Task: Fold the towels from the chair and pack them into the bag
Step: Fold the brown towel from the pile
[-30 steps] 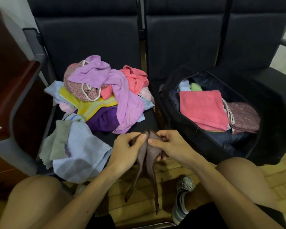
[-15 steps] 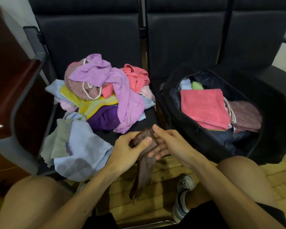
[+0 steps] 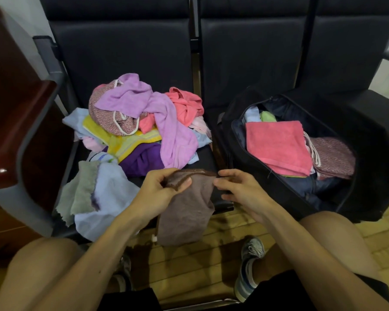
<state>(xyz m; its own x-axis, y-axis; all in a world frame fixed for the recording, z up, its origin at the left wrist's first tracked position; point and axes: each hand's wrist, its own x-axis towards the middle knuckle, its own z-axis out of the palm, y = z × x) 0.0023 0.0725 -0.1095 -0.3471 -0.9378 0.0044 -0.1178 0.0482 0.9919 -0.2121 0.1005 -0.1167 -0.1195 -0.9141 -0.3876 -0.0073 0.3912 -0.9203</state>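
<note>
Fingers (image 3: 184, 182) of left hand (image 3: 160, 190) are pinching one end of the top hem of the small brown terry towel (image 3: 186, 212), thumb on top. Right hand (image 3: 236, 189) is pinching the other end of that hem, so both hands are clamped on the cloth. Towel is hanging in front of the black padded chair (image 3: 126, 55), over the wooden floor (image 3: 189, 270), between the loose heap of coloured towels (image 3: 157, 122) and the black zip-open fabric bag (image 3: 373, 158), which is already holding a folded pink towel (image 3: 276, 147). Step looks like opening the towel flat before folding. To do it well: be keeping the hem taut and level, gripping at the true corners, letting the cloth drop free of wrinkles, then bringing corner to corner so edges are matching before it goes beside the pink one. Versus half a second ago, hands are spreading apart and the towel is no longer hanging as a narrow bunched strip: it is now showing a wide face with its hem stretched between the two pinches.
</note>
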